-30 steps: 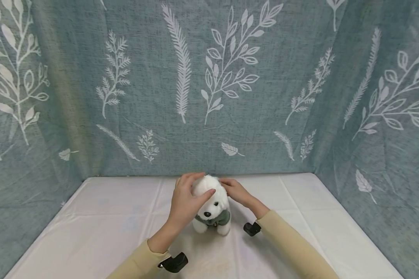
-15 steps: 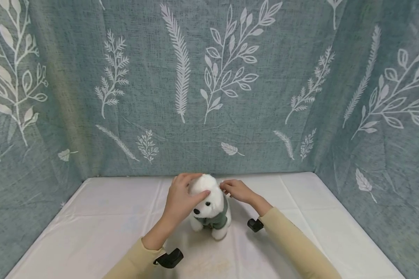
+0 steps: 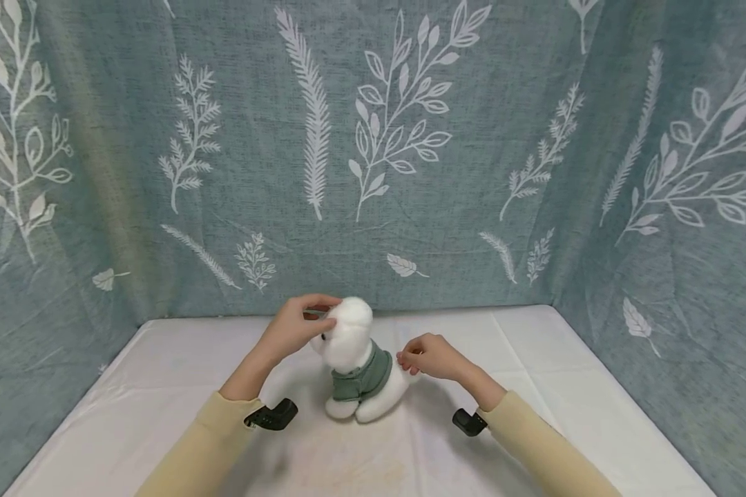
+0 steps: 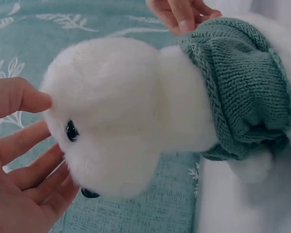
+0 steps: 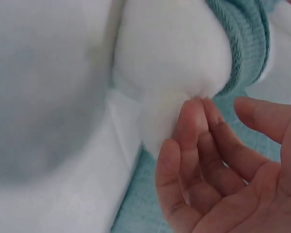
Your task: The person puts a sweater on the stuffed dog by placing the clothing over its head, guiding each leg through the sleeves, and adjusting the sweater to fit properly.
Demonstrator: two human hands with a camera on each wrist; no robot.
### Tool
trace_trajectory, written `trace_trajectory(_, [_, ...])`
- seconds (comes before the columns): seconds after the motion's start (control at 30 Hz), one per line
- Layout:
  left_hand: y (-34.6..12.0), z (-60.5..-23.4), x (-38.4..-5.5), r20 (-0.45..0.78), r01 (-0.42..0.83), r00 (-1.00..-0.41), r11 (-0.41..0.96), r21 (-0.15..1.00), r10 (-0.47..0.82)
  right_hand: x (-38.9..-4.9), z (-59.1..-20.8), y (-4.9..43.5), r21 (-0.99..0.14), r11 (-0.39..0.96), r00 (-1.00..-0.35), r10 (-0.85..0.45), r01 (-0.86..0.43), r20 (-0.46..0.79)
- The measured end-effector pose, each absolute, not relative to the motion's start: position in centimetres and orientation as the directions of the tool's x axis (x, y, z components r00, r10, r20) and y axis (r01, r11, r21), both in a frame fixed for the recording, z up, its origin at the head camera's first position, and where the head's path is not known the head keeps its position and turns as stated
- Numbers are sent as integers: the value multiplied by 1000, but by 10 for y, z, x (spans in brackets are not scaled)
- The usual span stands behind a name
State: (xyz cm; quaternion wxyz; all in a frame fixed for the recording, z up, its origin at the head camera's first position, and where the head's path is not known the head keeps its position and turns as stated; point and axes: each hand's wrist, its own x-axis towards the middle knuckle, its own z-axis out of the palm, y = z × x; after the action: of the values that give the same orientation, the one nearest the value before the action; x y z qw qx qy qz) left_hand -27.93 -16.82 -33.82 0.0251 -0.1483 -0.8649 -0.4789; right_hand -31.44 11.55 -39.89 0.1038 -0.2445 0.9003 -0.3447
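A white plush dog (image 3: 350, 331) in a green knitted sweater (image 3: 365, 378) sits on the white cloth, its head toward the left and its rump toward the right. My left hand (image 3: 295, 324) is at the dog's face: the thumb touches the forehead near the black eye (image 4: 72, 131), and the spread fingers lie along the far side of the face. The black nose (image 4: 90, 192) shows below them. At the rump is my right hand (image 3: 436, 356). Its bent fingertips touch the white fur behind the sweater, with the thumb apart from them in the right wrist view.
A white cloth (image 3: 534, 407) with fold lines covers the table. Blue-green curtains (image 3: 373, 269) with white leaf prints stand behind it and on both sides. Each wrist carries a black camera, the left one (image 3: 273, 415) and the right one (image 3: 470, 422).
The plush dog has turned from facing forward to facing left, showing its side. My left hand has moved left with the head; my right hand has moved down and right to the rump.
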Motion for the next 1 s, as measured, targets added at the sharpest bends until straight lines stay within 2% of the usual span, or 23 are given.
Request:
trace_trajectory(0.13, [-167, -336, -278, 197, 291, -954, 529, 797, 228, -305, -399, 111, -691, 648, -892, -452, -322, -8])
trace_trajectory(0.27, [-160, -330, -277, 287, 380, -925, 565, 732, 250, -297, -397, 105, -743, 636, -942, -335, -208, -22])
trace_trajectory(0.37, [-153, -322, -279, 339, 441, -897, 608, 660, 282, -291, -396, 98, -790, 598, -957, -286, -135, -54])
trace_trajectory(0.5, [-143, -313, -284, 313, 456, -890, 667, 589, 332, -289, -397, 90, -814, 574, -962, -260, -89, -78])
trace_trajectory(0.63, [-139, -313, -286, 249, 420, -907, 667, 615, 341, -290, -402, 85, -811, 581, -968, -237, -74, -81])
trace_trajectory(0.8, [-141, -318, -283, 252, 409, -912, 653, 637, 325, -292, -404, 85, -800, 594, -976, -211, -88, -49])
trace_trajectory(1.0, [-146, -326, -279, 245, 379, -924, 630, 678, 293, -289, -412, 92, -679, 725, -992, -121, -114, 37])
